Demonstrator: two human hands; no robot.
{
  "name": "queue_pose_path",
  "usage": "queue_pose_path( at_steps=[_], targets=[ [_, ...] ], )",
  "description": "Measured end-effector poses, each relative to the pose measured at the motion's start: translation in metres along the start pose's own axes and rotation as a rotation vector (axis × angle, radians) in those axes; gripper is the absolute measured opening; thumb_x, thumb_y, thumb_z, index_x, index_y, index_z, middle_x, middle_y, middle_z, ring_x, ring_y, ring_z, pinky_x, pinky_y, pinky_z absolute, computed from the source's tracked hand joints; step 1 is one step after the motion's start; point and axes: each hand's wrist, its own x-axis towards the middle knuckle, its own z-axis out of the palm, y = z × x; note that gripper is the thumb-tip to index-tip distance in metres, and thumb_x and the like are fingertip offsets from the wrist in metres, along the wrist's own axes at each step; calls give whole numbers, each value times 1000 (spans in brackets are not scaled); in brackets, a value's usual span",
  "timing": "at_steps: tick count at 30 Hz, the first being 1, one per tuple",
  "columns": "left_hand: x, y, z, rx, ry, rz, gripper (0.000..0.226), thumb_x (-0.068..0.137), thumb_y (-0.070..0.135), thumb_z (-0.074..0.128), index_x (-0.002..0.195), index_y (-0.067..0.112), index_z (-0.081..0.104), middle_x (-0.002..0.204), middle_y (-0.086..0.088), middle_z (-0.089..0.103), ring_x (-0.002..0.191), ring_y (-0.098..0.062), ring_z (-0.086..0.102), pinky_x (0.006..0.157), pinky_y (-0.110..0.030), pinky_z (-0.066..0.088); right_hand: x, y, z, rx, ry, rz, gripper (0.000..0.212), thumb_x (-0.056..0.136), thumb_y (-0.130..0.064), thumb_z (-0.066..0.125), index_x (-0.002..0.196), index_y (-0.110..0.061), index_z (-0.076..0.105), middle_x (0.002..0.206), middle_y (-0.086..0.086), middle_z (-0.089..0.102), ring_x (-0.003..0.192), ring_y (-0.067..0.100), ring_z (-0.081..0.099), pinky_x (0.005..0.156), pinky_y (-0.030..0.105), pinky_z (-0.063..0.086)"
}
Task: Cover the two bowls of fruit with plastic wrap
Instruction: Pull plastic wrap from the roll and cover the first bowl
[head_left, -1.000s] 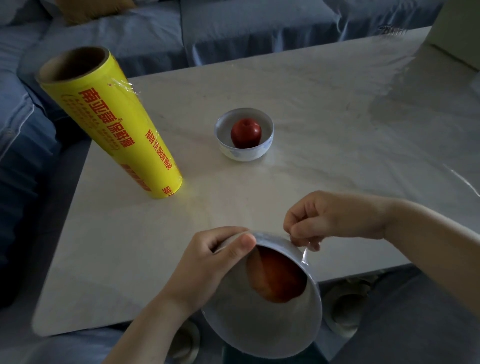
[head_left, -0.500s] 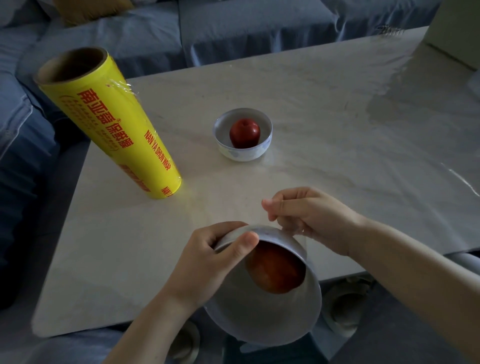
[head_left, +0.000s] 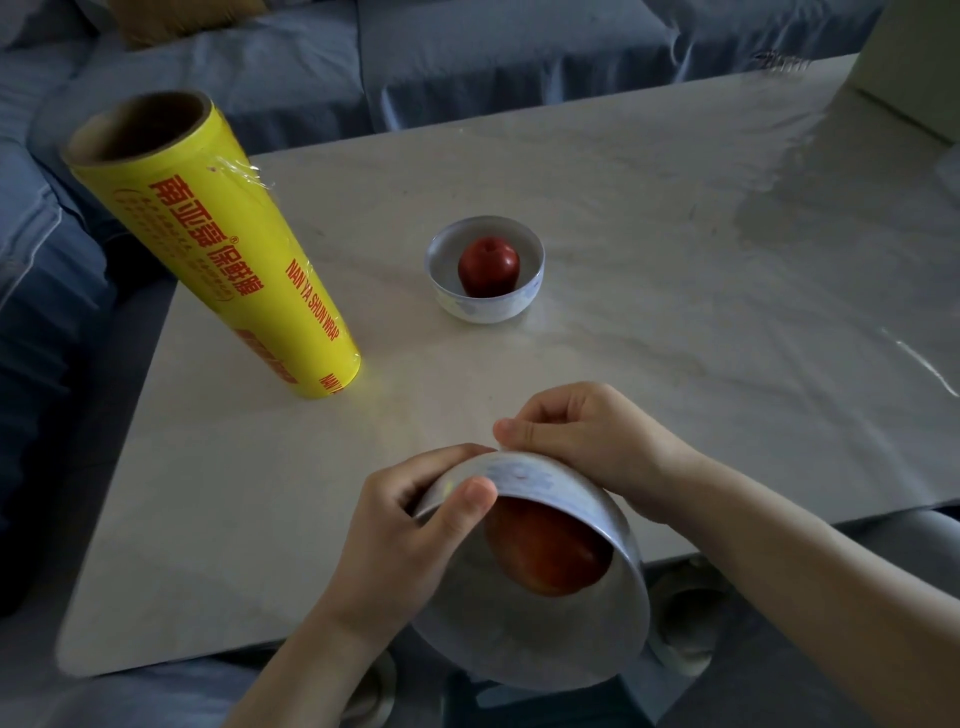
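The head view looks down on a pale marble-like table (head_left: 649, 218), and a blue-grey sofa (head_left: 467, 62) runs behind it and along its left side, with a yellowish cushion (head_left: 176, 15) at the top edge. On the left part of the table a yellow roll of plastic wrap (head_left: 218, 249) stands on its end, with red print on it and a loose bit of film wrinkled near its top. In the middle of the table, well apart from the roll, stands the far bowl (head_left: 488, 309), white and small, with a red apple (head_left: 488, 266) inside; its mouth looks uncovered. On the right part of the table a clear sheet (head_left: 924, 364) seems to lie flat, showing only as shiny creases. A pale box (head_left: 914, 67) sits at the far right corner. The near bowl (head_left: 550, 480) is held in the air over the near edge of the table, tilted so its mouth faces the camera. The mouth looks misty, as if film is stretched over it, and a red fruit (head_left: 545, 551) lies behind it. The left hand (head_left: 400, 540) grasps the rim, thumb across the mouth. The right hand (head_left: 587, 441) is curled round the far outer wall, thumb and forefinger together at the rim; I cannot tell if film is between them.
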Motion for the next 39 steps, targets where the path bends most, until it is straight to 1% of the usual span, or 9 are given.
queue_pose_path(
  at_steps=[7,11,14,17,22,28,32,35,39],
  targets=[
    [0,0,2,8,4,18,54,59,84,52,77,37,69,82,28,71,84,5,67,67,-6,47,-2,5,-5,-47,-16,68,27,74,-43,70,61,-20,67,53,-10,63,49,-1,54,52,15,46],
    [2,-3,-3,1,64,4,44,61,73,59,79,35,68,80,29,71,82,9,65,68,-4,45,-9,16,-15,8,204,18,10,73,-26,75,66,-20,70,54,-7,64,53,6,59,51,13,48],
    [3,-5,-7,-9,114,-22,28,62,54,52,76,35,67,73,32,68,77,14,63,65,-2,44,-30,17,-29,3,344,-208,15,78,-24,69,65,-32,68,64,-12,71,62,2,65,62,12,50],
    [1,-4,-5,5,129,-22,23,62,52,50,71,38,65,70,34,67,74,16,62,62,-1,43,-55,14,-26,-72,173,-383,7,80,-40,67,83,-35,71,87,-22,71,84,-6,65,75,5,46],
    [2,-3,0,34,174,-34,24,59,56,50,70,39,64,68,35,66,74,16,61,61,0,42,-54,22,-15,-291,94,-351,38,69,-66,55,104,-51,57,113,-38,55,105,-14,54,89,5,43],
    [3,0,-2,52,185,-25,25,62,54,50,64,34,65,61,30,65,66,14,59,57,-1,41,-43,23,-7,-146,-27,-250,36,75,-63,53,105,-44,59,103,-22,68,99,-5,61,86,18,51],
    [5,1,-3,65,174,-50,29,85,39,62,59,26,62,50,21,58,54,8,53,52,-3,38,-33,19,-17,-152,-111,-213,61,68,-73,43,114,-37,61,109,-21,67,106,-4,59,91,21,49],
    [8,3,-3,43,148,-84,32,63,53,48,68,27,66,55,23,63,60,8,57,54,-4,40,-26,6,-22,-228,-21,-309,59,75,-71,38,118,-36,59,119,-27,59,114,-12,50,95,14,43],
    [11,-1,-4,40,163,-115,37,59,60,47,64,29,68,58,22,66,61,8,58,55,-5,41,-21,-6,-4,-451,-79,-407,41,86,-52,50,121,-33,57,116,-23,58,107,-6,52,90,8,42]
  ],
)
